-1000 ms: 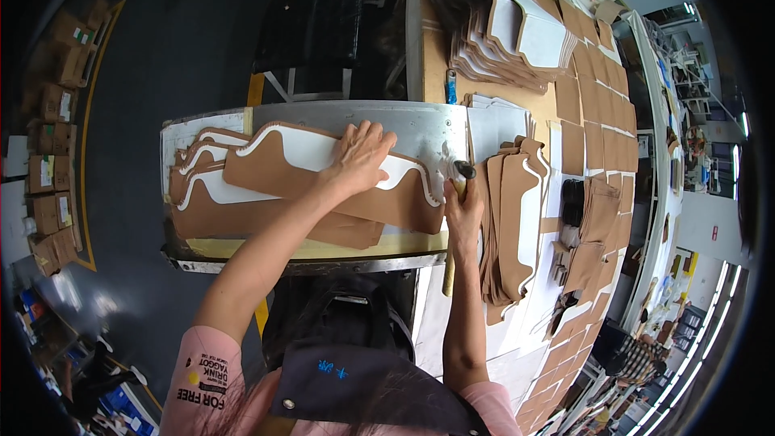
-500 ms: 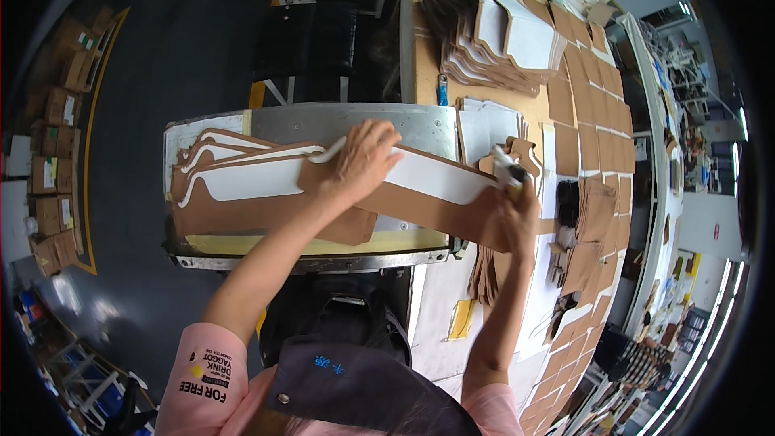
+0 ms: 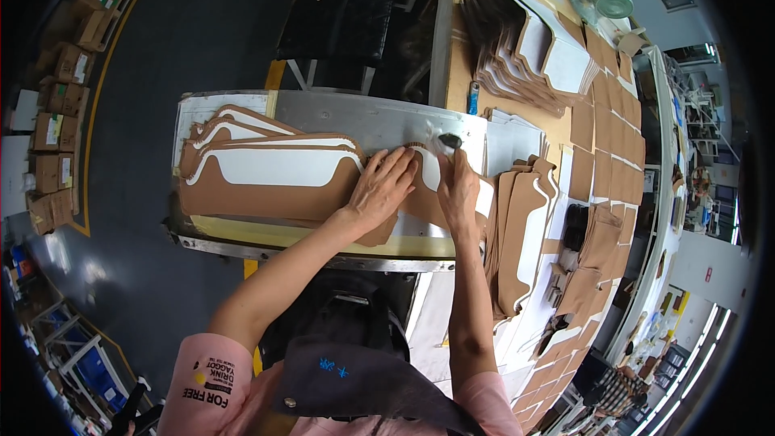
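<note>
A brown panel with a white backing (image 3: 425,203) and a curved, notched upper edge lies on the metal plate (image 3: 323,117). My left hand (image 3: 383,190) rests on its left part, fingers stretched flat and fingertips at the curved edge. Just right of it, my right hand (image 3: 458,194) is closed round a small tool (image 3: 449,142) with a dark rounded part and a shiny part smeared by motion; its exact kind cannot be made out. The tool is over the panel's upper edge. Left of my hands lies a stack of similar brown-and-white panels (image 3: 266,198).
More brown panels (image 3: 517,234) lie in a bundle to the right. Behind them stands a tall stack of white-topped panels (image 3: 537,44), with a blue-handled tool (image 3: 473,98) beside it. Brown sheets (image 3: 617,113) cover the far-right table. A black stool (image 3: 335,24) stands beyond the plate.
My right hand has moved left with the tool, from the panel's right end to the edge beside my left hand. The panel now sits turned downward to the right. The view has shifted slightly.
</note>
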Tool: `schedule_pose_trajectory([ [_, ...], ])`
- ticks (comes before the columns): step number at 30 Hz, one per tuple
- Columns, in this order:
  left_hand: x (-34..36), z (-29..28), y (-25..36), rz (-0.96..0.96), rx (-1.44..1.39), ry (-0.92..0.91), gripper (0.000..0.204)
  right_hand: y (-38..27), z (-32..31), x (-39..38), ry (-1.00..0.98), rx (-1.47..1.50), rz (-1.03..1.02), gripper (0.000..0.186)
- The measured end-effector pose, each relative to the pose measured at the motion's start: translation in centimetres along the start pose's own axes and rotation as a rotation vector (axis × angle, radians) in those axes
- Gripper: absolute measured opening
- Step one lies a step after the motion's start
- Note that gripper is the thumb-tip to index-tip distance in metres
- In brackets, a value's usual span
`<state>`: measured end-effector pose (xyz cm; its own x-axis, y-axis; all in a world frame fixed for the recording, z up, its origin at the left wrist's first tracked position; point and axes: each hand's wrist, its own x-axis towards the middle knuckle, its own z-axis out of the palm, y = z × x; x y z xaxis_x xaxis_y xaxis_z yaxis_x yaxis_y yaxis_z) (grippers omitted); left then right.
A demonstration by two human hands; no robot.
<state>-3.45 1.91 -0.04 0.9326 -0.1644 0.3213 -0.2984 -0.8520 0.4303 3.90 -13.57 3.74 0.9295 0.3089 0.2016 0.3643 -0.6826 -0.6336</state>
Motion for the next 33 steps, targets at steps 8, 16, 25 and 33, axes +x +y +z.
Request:
schedule_pose_trajectory([
  [8, -0.6, 0.7, 0.0, -0.028, 0.054, 0.014, 0.046, -1.0, 1.6, 0.7, -0.083, -0.186, -0.085, 0.015],
  [16, -0.4, -0.5, 0.6, 0.024, 0.284, -0.17, 0.049, -1.2, 1.5, 1.0, -0.146, -0.222, -0.055, 0.015],
  [25, -0.7, -0.9, 1.5, 0.008, 0.303, -0.271, 0.054, -1.5, 1.4, 1.4, -0.183, -0.189, -0.053, 0.015],
  [33, -1.1, -1.1, 1.9, -0.038, 0.228, -0.228, 0.057, -2.0, 1.4, 1.8, -0.218, -0.176, -0.087, 0.017],
])
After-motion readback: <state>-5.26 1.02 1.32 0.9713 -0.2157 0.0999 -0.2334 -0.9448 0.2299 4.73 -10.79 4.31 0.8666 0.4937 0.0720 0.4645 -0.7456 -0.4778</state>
